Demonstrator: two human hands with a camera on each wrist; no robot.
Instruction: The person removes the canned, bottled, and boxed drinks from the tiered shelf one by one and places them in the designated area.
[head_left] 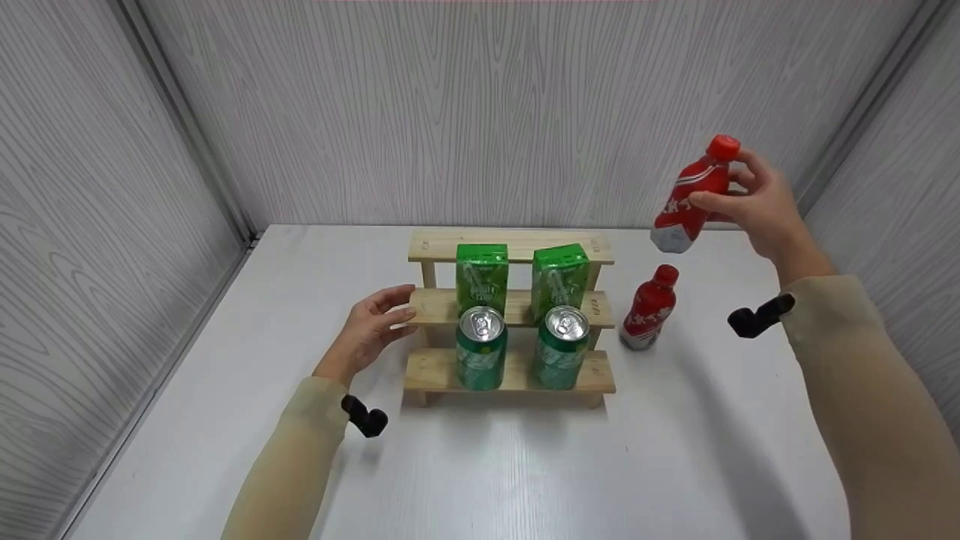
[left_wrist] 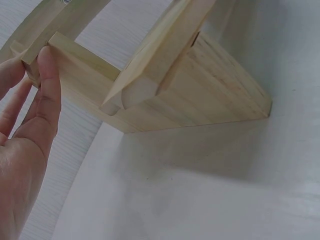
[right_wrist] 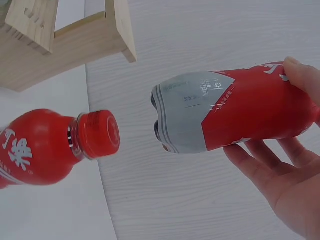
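My right hand (head_left: 761, 202) grips a red bottle (head_left: 694, 195) with a silver-grey base, held tilted in the air at the right. Below it a second red bottle (head_left: 649, 309) stands on the table, its red cap (right_wrist: 101, 134) near the held bottle's base in the right wrist view. At the left, my left hand (head_left: 371, 328) pinches the end of the middle board of a three-step wooden rack (head_left: 431, 306). Two green drink cartons (head_left: 482, 281) stand on the middle step. Two green cans (head_left: 481, 356) stand on the lowest step.
The rack's top board (head_left: 517, 244) carries nothing and lies near the back wall (head_left: 480, 112). A white table (head_left: 510, 472) extends under everything. Grey wood-grain panels (head_left: 67, 187) enclose it on the left, right and back.
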